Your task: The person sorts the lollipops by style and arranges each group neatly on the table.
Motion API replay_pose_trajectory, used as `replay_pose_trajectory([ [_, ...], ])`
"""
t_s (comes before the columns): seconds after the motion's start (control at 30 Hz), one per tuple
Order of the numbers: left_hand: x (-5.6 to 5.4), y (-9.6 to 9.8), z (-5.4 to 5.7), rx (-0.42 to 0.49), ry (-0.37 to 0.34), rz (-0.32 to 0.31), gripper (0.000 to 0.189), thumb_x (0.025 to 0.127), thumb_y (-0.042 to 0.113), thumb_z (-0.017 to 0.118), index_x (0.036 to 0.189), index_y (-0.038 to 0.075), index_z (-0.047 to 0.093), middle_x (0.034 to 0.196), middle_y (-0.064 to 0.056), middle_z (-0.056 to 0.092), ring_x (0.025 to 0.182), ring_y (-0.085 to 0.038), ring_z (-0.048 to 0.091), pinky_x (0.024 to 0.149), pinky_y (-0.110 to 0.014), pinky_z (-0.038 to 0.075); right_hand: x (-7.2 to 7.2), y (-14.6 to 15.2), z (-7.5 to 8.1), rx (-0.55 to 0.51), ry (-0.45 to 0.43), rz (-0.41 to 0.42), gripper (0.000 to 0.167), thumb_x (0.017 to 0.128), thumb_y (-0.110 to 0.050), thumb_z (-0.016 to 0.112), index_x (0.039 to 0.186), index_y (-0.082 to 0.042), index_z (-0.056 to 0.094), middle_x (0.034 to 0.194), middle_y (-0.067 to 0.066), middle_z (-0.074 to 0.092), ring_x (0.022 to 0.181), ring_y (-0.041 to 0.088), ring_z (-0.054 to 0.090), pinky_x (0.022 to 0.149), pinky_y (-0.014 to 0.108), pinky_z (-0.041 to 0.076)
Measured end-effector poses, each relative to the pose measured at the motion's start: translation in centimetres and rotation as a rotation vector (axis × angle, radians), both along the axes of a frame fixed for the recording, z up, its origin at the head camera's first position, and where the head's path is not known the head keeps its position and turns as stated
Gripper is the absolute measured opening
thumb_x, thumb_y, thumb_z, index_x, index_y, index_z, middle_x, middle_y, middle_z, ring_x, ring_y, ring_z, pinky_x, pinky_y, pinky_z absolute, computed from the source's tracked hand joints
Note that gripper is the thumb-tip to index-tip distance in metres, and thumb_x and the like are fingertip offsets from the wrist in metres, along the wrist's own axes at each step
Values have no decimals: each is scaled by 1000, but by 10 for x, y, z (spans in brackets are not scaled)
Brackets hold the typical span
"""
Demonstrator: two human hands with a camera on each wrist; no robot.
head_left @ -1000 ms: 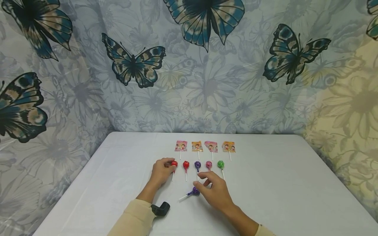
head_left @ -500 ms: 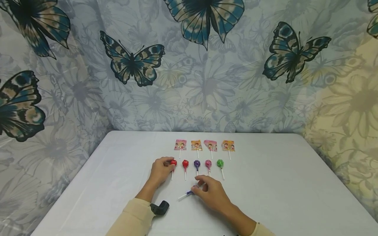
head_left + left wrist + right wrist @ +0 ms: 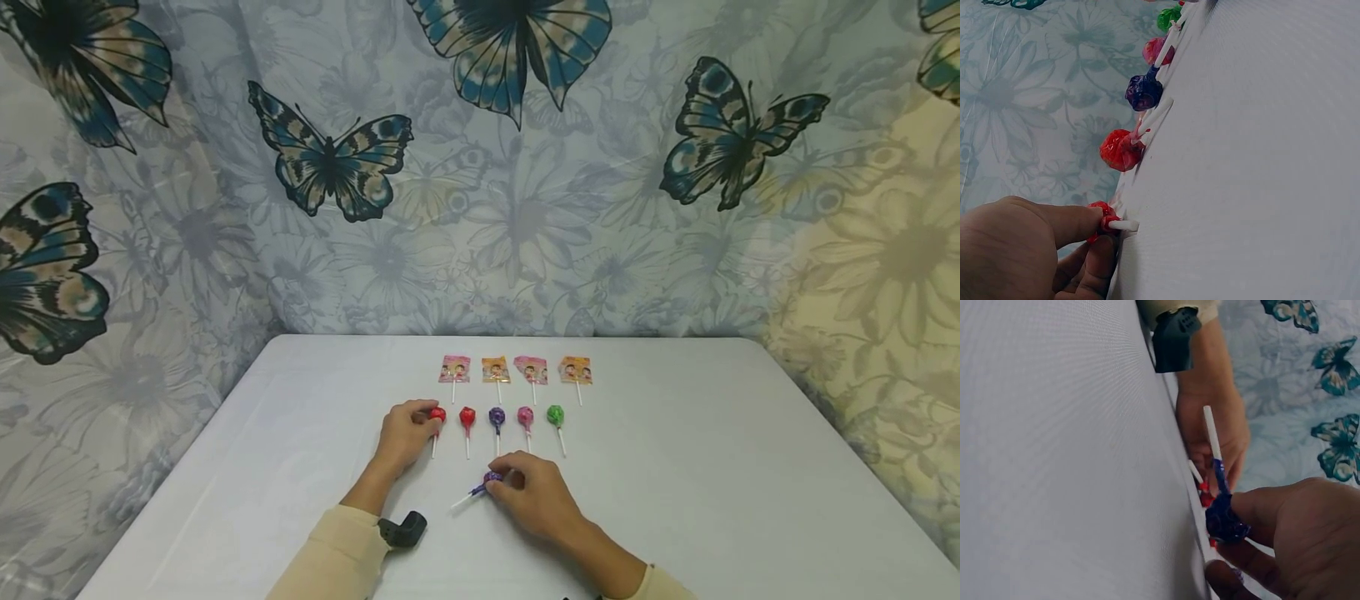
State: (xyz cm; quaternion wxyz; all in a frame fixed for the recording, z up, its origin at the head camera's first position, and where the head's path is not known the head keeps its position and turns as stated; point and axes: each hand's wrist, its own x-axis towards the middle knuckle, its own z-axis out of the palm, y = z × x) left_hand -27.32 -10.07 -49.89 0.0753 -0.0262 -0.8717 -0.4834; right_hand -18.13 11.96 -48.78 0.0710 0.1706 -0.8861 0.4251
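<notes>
At the left end of a row of lollipops, my left hand (image 3: pixel 403 437) pinches a red lollipop (image 3: pixel 438 414) by its wrapped head, its white stick pointing toward me. Nearer to me, my right hand (image 3: pixel 536 497) holds a dark purple lollipop (image 3: pixel 1225 519) by the head between thumb and fingers. Its stick (image 3: pixel 467 500) slants down to the left in the head view. Along the row to the right of the left hand lie another red lollipop (image 3: pixel 467 416), a purple lollipop (image 3: pixel 497 416), a pink lollipop (image 3: pixel 526 415) and a green lollipop (image 3: pixel 555 415).
Behind the row, several flat-wrapped lollipops with pink wrappers (image 3: pixel 454 368) and orange wrappers (image 3: pixel 577 370) lie on the white table (image 3: pixel 697 467). A black device (image 3: pixel 402 531) is strapped to the left wrist. A butterfly-patterned cloth (image 3: pixel 517 225) rises behind the table.
My right hand has moved slightly down and left, and its thumb and fingers have taken hold of the loose purple lollipop's head. The left hand stays on the red lollipop.
</notes>
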Motion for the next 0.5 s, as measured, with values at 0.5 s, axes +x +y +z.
replay_pose_trajectory([
  [0.5,2,1,2,16,-9,-4,29,85,6,71,114,5,70,90,-4,64,78,-18,55,63,-30,46,4,0,3,-301,49,102,25,80,10,69,102,0,71,95,1,63,83,17,63,74,29,54],
])
